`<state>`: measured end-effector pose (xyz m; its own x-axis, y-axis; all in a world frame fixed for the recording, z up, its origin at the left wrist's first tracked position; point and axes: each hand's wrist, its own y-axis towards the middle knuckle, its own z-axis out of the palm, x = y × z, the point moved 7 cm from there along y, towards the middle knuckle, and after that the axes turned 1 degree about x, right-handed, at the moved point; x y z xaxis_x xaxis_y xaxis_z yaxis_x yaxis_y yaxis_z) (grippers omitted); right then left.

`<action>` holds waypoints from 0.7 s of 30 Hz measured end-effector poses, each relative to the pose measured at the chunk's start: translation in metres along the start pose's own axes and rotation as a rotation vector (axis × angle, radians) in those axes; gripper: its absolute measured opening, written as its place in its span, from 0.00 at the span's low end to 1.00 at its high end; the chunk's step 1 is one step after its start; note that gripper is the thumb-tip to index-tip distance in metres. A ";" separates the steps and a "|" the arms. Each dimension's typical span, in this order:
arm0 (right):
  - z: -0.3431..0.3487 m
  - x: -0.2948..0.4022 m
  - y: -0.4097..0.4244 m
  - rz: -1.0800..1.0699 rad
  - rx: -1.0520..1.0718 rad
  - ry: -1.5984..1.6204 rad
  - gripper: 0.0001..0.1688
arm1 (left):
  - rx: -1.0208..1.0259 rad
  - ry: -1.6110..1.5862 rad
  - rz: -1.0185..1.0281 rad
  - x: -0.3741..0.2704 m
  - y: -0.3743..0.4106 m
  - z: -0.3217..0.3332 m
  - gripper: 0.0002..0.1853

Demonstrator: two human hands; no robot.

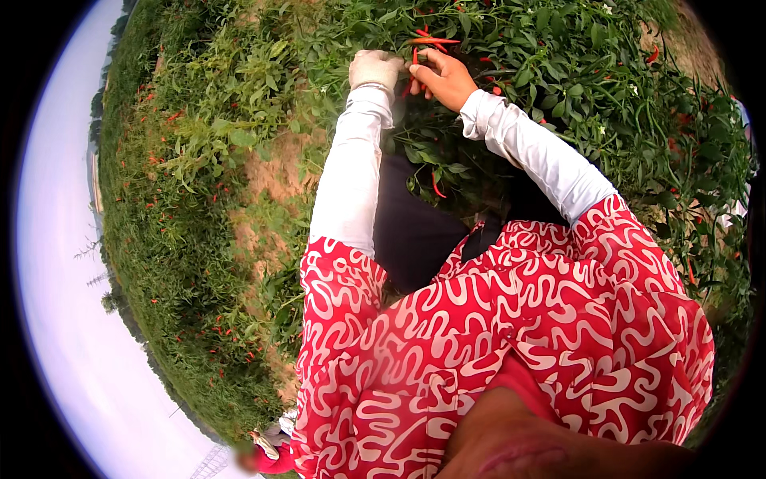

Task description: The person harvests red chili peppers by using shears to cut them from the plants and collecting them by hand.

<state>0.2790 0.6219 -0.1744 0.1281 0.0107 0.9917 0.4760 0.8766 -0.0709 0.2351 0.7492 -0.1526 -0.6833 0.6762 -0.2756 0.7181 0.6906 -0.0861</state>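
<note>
My left hand (376, 69), in a pale knit glove, is curled among the leaves of a chili pepper plant (425, 146). Its fingers face away from me, so whatever they may grip is hidden. Close to its right side, my bare right hand (444, 79) pinches a slim red chili pepper (415, 57) between thumb and fingers. More red shows below those fingertips. Just beyond the right hand lie several ripe red chili peppers (434, 41), one partly orange. Nearer my legs, a single curved red chili (438, 185) hangs from the plant.
Dense chili plants (574, 78) with green and red pods surround me. A strip of bare soil (275, 170) runs along my left, with another planted row (185, 269) past it. A person in a red sleeve (275, 462) is at the lower left edge.
</note>
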 end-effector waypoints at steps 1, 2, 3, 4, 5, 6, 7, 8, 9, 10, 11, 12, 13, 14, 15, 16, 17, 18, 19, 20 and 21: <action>-0.007 -0.008 -0.003 0.029 -0.013 0.053 0.22 | -0.073 -0.029 0.041 -0.007 -0.007 -0.008 0.13; -0.011 -0.019 -0.007 0.057 -0.026 0.107 0.22 | -0.147 -0.057 0.081 -0.014 -0.013 -0.015 0.13; -0.014 -0.025 -0.010 0.086 -0.043 0.161 0.22 | -0.230 -0.031 0.178 -0.024 -0.018 -0.023 0.11; -0.026 -0.035 -0.012 0.155 -0.201 0.238 0.21 | -0.271 -0.008 0.226 -0.031 -0.023 -0.026 0.11; -0.033 -0.042 -0.010 0.193 -0.281 0.414 0.20 | -0.312 0.015 0.274 -0.040 -0.028 -0.028 0.10; -0.040 -0.040 -0.005 0.164 -0.351 0.504 0.19 | -0.355 0.074 0.369 -0.050 -0.030 -0.028 0.10; -0.045 -0.038 -0.002 0.133 -0.422 0.594 0.18 | -0.397 0.132 0.465 -0.061 -0.033 -0.026 0.10; -0.048 -0.037 0.001 0.122 -0.476 0.666 0.17 | -0.422 0.137 0.514 -0.068 -0.035 -0.024 0.11; -0.049 -0.034 0.003 0.152 -0.516 0.737 0.16 | -0.433 0.149 0.542 -0.074 -0.035 -0.024 0.12; -0.051 -0.029 0.003 0.181 -0.556 0.809 0.15 | -0.399 0.196 0.534 -0.077 -0.033 -0.022 0.13; -0.052 -0.027 0.003 0.210 -0.596 0.882 0.14 | -0.365 0.243 0.525 -0.080 -0.031 -0.020 0.14; -0.055 -0.029 0.010 0.226 -0.617 0.987 0.13 | -0.334 0.272 0.525 -0.086 -0.028 -0.019 0.14; -0.059 -0.032 0.010 0.232 -0.628 0.986 0.13 | -0.304 0.301 0.525 -0.092 -0.027 -0.018 0.14; -0.064 -0.036 0.011 0.237 -0.640 0.985 0.13 | -0.275 0.329 0.525 -0.097 -0.025 -0.016 0.15; -0.061 -0.034 0.010 0.251 -0.641 0.986 0.12 | -0.267 0.327 0.506 -0.095 -0.025 -0.017 0.15; -0.057 -0.032 0.008 0.273 -0.611 0.963 0.10 | -0.259 0.323 0.486 -0.093 -0.026 -0.017 0.14; -0.054 -0.027 0.007 0.236 -0.547 0.952 0.09 | -0.252 0.320 0.465 -0.091 -0.025 -0.017 0.14; -0.055 -0.024 0.007 0.175 -0.484 0.937 0.09 | -0.241 0.293 0.432 -0.090 -0.022 -0.019 0.14; -0.056 -0.020 0.007 0.115 -0.421 0.919 0.10 | -0.231 0.280 0.419 -0.091 -0.020 -0.019 0.14; -0.058 -0.021 0.007 0.099 -0.450 0.862 0.10 | -0.221 0.267 0.404 -0.091 -0.018 -0.020 0.14; -0.056 -0.016 0.004 0.089 -0.475 0.808 0.10 | -0.207 0.256 0.384 -0.088 -0.017 -0.019 0.14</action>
<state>0.3277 0.5981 -0.1969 0.6609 -0.4248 0.6187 0.7178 0.5983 -0.3560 0.2805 0.6831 -0.1090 -0.4041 0.9147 -0.0045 0.9003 0.3986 0.1747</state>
